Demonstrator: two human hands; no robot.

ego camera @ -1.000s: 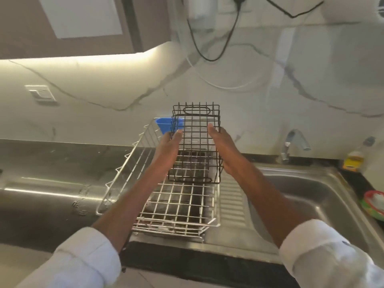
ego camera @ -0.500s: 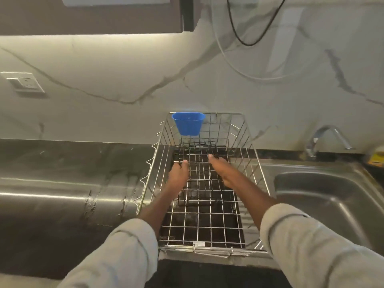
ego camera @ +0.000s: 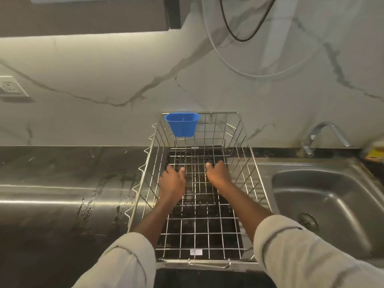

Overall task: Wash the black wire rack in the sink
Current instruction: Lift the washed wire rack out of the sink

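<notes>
Grasping black wire rack (ego camera: 195, 173) both sides, left hand (ego camera: 172, 180), right hand (ego camera: 218, 173), inside steel basket (ego camera: 252, 163).

- The desk (ego camera: 52, 183) is a dark, glossy stone top with wet streaks, running along a marbled wall.
- A chrome wire dish basket (ego camera: 252, 163) stands on it, just left of the steel sink (ego camera: 324, 204).
- A tap (ego camera: 324, 132) rises behind the sink.
</notes>
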